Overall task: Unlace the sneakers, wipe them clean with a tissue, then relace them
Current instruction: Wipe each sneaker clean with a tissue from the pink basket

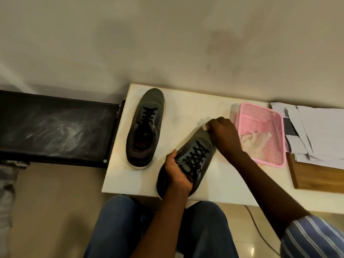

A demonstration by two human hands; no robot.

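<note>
1. Head view: your left hand is curled round the near sneaker at mid-body, thumb on its left flank, fingers wrapped over the collar by the black laces.
2. Your right hand pinches a small white tissue against the toe of that same sneaker.
3. The held sneaker lies at the near edge of the white table, toe pointing away and to the right; it is laced.
4. The second sneaker stands apart on the table's left side, toe away from you, also laced.
5. A pink basket sits just right of your right hand, with crumpled white tissues inside.
6. Papers lie right of the basket.
</note>
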